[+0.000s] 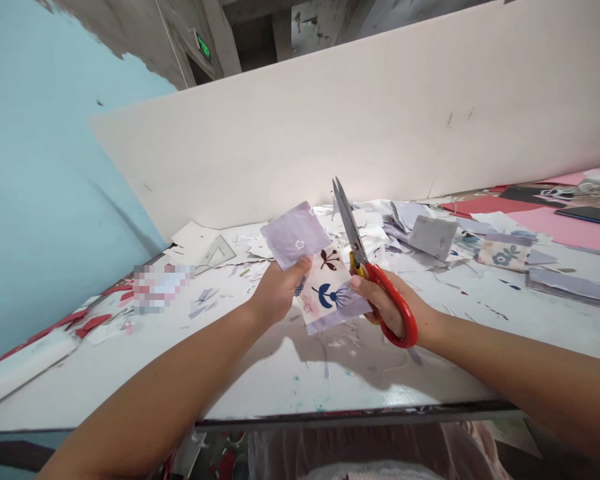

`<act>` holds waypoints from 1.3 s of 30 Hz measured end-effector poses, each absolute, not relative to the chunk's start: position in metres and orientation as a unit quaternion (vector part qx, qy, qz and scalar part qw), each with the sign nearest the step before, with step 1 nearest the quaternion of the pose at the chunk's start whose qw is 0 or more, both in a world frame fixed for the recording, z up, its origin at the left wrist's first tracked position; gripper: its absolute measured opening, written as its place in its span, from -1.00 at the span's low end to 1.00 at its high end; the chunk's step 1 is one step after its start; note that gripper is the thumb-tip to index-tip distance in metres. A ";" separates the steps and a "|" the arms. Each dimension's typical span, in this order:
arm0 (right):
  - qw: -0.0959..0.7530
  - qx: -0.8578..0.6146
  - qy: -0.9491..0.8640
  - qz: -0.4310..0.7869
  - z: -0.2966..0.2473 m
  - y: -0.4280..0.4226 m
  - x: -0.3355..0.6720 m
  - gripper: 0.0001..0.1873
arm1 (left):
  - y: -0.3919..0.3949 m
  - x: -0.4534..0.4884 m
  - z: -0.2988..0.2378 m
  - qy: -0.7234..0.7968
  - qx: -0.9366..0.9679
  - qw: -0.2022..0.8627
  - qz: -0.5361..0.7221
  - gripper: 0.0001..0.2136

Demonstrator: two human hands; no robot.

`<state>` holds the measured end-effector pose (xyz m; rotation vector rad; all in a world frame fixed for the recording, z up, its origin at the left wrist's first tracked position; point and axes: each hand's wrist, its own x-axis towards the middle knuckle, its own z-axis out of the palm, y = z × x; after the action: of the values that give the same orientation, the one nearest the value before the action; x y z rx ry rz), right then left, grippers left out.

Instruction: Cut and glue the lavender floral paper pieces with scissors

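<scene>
My left hand [279,290] pinches a piece of patterned paper [325,287], lilac at both ends, with a cream middle that bears dark plant prints. It is held above the white table. My right hand [387,303] grips scissors [393,303] with red and yellow handles. Their blades point up and away, and look closed together. The right thumb and fingertips are at the right edge of the paper, seeming to touch it. The blades themselves are apart from the paper. The fingers behind the paper are hidden.
Paper scraps lie heaped behind my hands. Patterned pieces [505,252] and a grey-white square [433,238] rest at the right, near pink sheets [565,230] and a dark flat object [590,215]. A set square [219,252] lies left. A white panel [330,127] borders the table [250,387].
</scene>
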<state>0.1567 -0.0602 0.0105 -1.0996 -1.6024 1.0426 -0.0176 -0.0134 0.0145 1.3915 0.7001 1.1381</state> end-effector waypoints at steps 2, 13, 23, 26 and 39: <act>0.459 -0.425 -0.636 0.451 0.008 -0.060 0.156 -0.53 | -0.014 -0.019 0.014 0.305 0.602 0.550 0.492 -0.64; 0.503 -0.353 -0.544 0.572 -0.001 -0.046 0.157 -0.51 | -0.023 -0.021 0.020 0.348 0.668 0.523 0.400 -0.72; 0.571 -0.359 -0.550 0.492 0.009 -0.049 0.156 -0.78 | -0.023 -0.025 0.014 0.343 0.707 0.540 0.302 -0.69; 0.585 -0.345 -0.527 0.511 0.008 -0.047 0.157 -0.78 | -0.023 -0.026 0.014 0.339 0.710 0.544 0.292 -0.69; 0.579 -0.383 -0.448 0.563 0.002 -0.041 0.156 -0.63 | -0.023 -0.024 0.012 0.375 0.617 0.524 0.453 -0.70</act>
<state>0.1562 -0.0412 0.0018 -0.8958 -1.0477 1.3172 -0.0235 -0.0228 0.0125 1.4758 0.8978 1.0838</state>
